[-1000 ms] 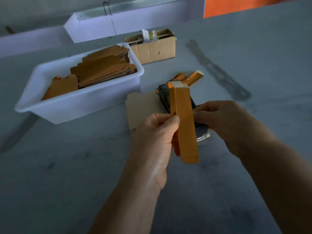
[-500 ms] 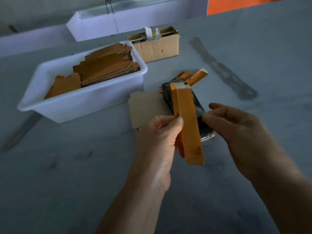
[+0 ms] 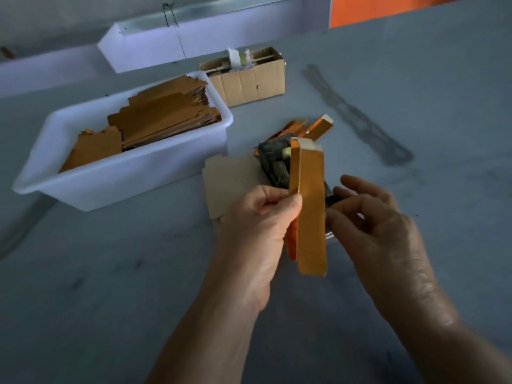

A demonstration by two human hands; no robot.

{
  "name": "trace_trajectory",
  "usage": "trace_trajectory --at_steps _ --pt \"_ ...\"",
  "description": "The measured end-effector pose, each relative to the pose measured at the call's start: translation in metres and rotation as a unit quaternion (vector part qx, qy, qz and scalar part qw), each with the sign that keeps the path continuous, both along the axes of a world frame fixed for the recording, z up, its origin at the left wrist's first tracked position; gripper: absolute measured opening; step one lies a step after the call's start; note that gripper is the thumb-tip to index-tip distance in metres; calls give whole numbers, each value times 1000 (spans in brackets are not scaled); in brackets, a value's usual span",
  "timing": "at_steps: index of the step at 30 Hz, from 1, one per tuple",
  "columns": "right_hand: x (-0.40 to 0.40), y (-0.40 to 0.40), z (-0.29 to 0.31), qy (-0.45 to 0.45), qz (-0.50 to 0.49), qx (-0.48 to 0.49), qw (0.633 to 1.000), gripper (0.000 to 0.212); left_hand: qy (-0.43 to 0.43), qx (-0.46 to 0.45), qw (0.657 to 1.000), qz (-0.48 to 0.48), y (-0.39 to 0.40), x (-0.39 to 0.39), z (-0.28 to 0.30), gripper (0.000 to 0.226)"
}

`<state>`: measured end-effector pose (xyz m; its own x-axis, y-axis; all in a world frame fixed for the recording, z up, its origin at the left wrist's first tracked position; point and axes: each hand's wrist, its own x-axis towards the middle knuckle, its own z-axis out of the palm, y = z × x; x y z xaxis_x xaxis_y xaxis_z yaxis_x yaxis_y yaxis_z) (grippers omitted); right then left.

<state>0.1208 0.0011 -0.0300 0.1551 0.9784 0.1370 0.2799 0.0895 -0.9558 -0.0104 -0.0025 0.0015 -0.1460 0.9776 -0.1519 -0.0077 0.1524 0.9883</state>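
Observation:
I hold a long, narrow orange carton [image 3: 310,189] upright over the grey table. My left hand [image 3: 255,225] grips its left side, thumb pressed on the front face. The thumb and forefinger of my right hand [image 3: 379,234] meet the carton's right edge, and its other fingers are curled. The carton's white top flap stands open. Behind it lies a black object [image 3: 273,159], partly hidden by the carton. A flat beige carton blank [image 3: 230,176] lies on the table to its left.
A white plastic tub [image 3: 138,173] at the left holds stacked flat brown blanks [image 3: 166,115]. An open cardboard box [image 3: 249,81] stands behind it. Folded orange cartons [image 3: 318,126] lie beyond the black object. A dark metal strip [image 3: 357,117] lies at the right.
My right hand let go of the carton's right side, drew slightly away, and has now come back to its edge. The left hand kept its hold, tilting the carton a little.

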Motion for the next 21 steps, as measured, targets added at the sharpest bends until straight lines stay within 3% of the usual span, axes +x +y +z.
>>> trace_trajectory --at_steps 6,12,17,19,21 --pt "0 -2 -4 -4 2 14 1000 10 57 33 998 9 -2 3 -3 10" --pt "3 4 -4 -142 -21 55 988 24 111 38 993 11 -2 3 -1 7" --pt "30 -5 17 -47 -16 76 996 9 60 -13 998 -7 -2 2 9 9" --pt "33 -7 34 12 91 56 994 17 41 -20 999 -21 -5 2 13 9" --pt "27 -5 45 73 204 21 976 10 35 -19 999 -29 -8 1 17 9"
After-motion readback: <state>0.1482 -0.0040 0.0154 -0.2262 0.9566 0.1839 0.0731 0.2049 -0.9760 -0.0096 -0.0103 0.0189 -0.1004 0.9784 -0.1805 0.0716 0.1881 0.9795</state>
